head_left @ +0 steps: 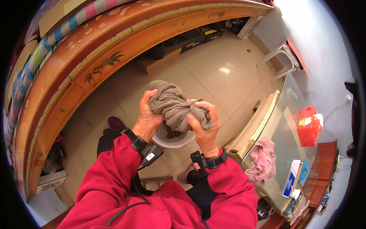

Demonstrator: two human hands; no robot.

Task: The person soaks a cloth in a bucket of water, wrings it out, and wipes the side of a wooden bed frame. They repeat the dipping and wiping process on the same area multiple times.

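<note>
A bunched, twisted grey-brown cloth (173, 105) is stretched between my two hands at the middle of the view. My left hand (146, 114) grips its left end, thumb on top. Its right end is in my right hand (207, 128), whose fingers wrap round from behind with the thumb in front. The cloth looks wet. Below it, a round white basin (173, 145) with murky grey water stands on the floor, partly hidden by the cloth and hands.
An orange wooden bed frame (99, 72) curves along the left and far side. At right, a glass-topped table (282, 126) bears a pink cloth (263, 160), a red box (307, 126) and a blue-and-white carton (291, 178). A stool (284, 59) stands by the wall.
</note>
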